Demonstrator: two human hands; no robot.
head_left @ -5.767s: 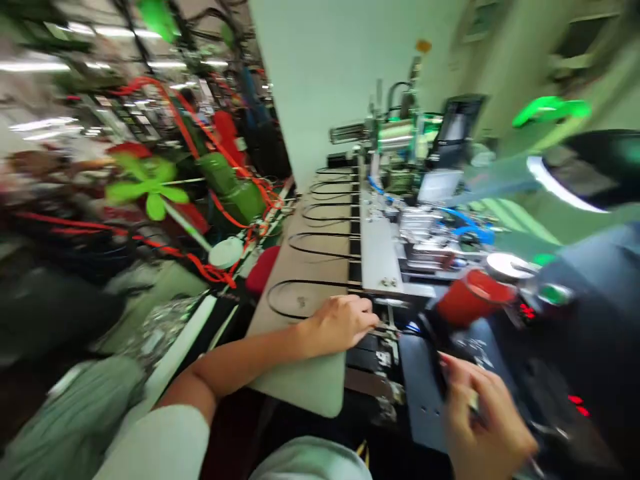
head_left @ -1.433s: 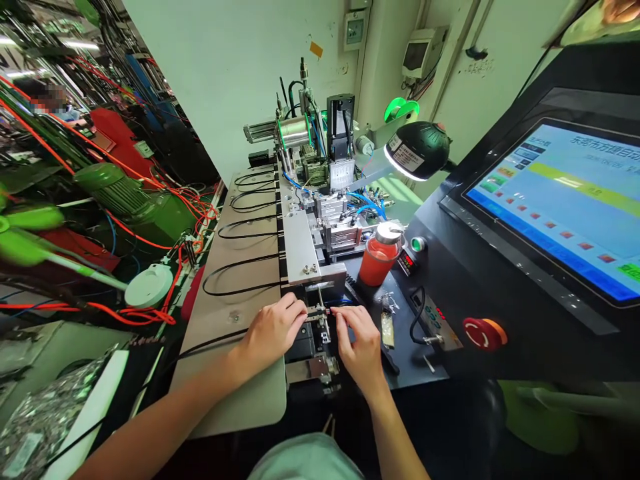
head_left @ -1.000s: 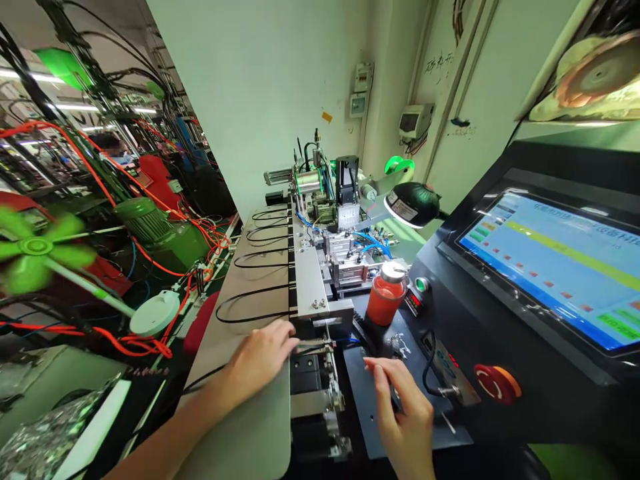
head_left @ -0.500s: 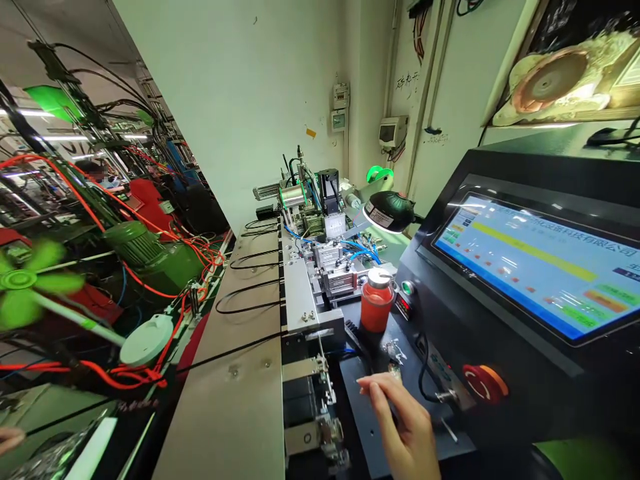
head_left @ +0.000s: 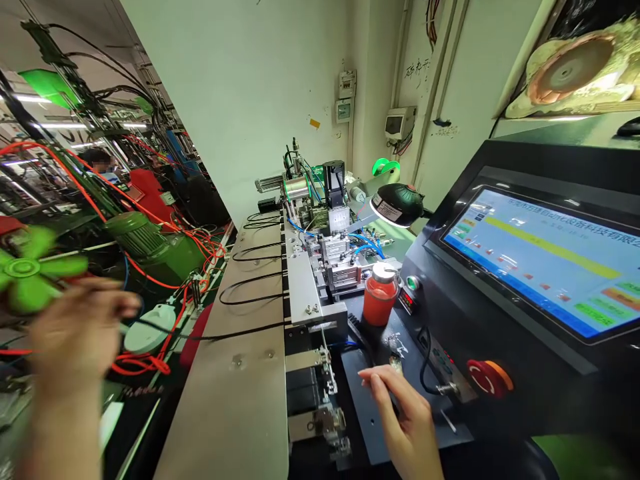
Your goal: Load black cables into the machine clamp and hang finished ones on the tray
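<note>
Head view: black cable [head_left: 210, 337] runs sideways into the blurred left hand [head_left: 80, 333] (grip unclear); right fingers [head_left: 385, 385] apart.

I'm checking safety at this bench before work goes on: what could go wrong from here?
The left hand is beside a green fan with blurred blades; if it is spinning, fingers could get too close, though depth is hard to judge. The black cable across the bench could snag on the metal fixture. The right hand is near a red bottle, which could get knocked over.
</note>
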